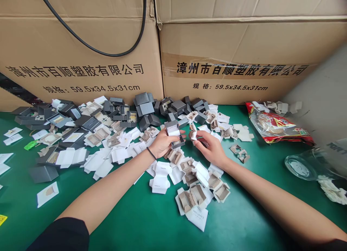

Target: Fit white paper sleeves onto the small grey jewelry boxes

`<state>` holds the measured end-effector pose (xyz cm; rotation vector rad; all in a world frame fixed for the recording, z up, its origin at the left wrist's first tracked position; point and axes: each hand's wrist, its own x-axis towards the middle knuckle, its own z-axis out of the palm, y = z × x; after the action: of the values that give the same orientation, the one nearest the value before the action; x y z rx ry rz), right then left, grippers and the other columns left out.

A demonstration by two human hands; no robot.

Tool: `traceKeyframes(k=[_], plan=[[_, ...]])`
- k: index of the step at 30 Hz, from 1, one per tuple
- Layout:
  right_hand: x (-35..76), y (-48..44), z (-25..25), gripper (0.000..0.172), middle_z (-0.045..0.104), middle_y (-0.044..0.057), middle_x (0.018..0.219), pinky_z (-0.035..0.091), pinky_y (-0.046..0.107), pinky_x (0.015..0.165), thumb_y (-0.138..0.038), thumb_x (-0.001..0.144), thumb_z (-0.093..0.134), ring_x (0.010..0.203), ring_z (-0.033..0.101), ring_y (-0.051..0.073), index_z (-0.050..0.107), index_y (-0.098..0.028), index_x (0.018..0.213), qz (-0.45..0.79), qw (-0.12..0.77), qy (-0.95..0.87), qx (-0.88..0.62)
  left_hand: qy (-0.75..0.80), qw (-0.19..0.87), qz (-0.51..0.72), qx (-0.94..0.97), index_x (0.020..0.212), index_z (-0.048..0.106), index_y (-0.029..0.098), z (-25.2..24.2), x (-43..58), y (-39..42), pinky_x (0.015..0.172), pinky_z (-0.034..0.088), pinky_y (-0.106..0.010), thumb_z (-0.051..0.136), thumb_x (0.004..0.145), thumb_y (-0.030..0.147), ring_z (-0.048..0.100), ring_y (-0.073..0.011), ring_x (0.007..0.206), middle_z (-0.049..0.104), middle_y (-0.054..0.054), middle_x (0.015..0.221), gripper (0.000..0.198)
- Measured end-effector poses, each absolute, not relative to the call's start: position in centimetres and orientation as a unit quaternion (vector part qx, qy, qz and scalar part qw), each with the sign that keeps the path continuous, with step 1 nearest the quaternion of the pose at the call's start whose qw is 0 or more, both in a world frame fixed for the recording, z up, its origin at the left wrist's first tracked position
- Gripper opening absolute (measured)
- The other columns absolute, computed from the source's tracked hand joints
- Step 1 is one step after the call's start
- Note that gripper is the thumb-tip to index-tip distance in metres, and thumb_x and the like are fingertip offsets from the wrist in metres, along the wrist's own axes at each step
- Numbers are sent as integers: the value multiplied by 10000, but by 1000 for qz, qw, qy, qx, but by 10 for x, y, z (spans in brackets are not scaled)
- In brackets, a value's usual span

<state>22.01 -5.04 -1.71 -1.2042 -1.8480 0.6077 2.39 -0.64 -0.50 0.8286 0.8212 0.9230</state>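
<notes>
In the middle of the view my left hand (162, 142) is closed around a small dark grey box (178, 143), its lid raised and a white lining showing. My right hand (210, 147) pinches a small folded white card insert (193, 132) between thumb and fingers, just right of the box and apart from it. Below both hands lie several loose card inserts (193, 197), white outside and grey-brown inside, some partly unfolded. A heap of dark grey boxes (145, 108) stands behind my hands, some of them open.
Large brown cartons (108, 77) wall off the back of the green table (130, 222). A black cable (116, 55) hangs in front of them. At the right are a red-and-clear food packet (279, 124), a glass jar (303, 168) and crumpled tissue (333, 189). White cards (48, 194) lie left.
</notes>
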Motion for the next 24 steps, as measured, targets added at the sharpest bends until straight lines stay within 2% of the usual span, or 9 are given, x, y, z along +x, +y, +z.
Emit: traceKeyframes(k=[6, 11, 17, 24], plan=[[219, -49, -18, 252, 594, 68, 1086, 544, 372, 842, -384, 871, 495, 919, 587, 182, 548, -234, 1066, 261, 448, -708, -480, 382, 724, 427, 384, 985, 565, 148, -3, 25, -9, 791, 501, -377, 734, 642, 200, 641, -250, 962, 686, -98, 991, 386], [219, -49, -17, 247, 582, 73, 1134, 550, 382, 838, -369, 871, 499, 971, 579, 194, 546, -243, 1078, 257, 449, -717, -466, 366, 709, 431, 422, 1037, 564, 159, -5, 26, -11, 879, 458, -380, 754, 641, 215, 628, -237, 989, 682, -83, 1005, 443], [218, -50, -13, 232, 602, 73, 1099, 559, 377, 807, -376, 870, 497, 940, 593, 194, 554, -238, 1048, 244, 442, -719, -478, 371, 697, 447, 420, 1061, 570, 153, -4, 26, -14, 928, 426, -402, 753, 642, 231, 627, -236, 1001, 692, -67, 938, 464], [218, -50, -14, 224, 593, 73, 1102, 555, 359, 813, -368, 871, 500, 952, 581, 189, 555, -235, 1043, 253, 444, -715, -477, 348, 668, 462, 468, 912, 559, 162, 3, 26, -16, 929, 425, -410, 749, 640, 220, 659, -234, 921, 694, -47, 869, 337]])
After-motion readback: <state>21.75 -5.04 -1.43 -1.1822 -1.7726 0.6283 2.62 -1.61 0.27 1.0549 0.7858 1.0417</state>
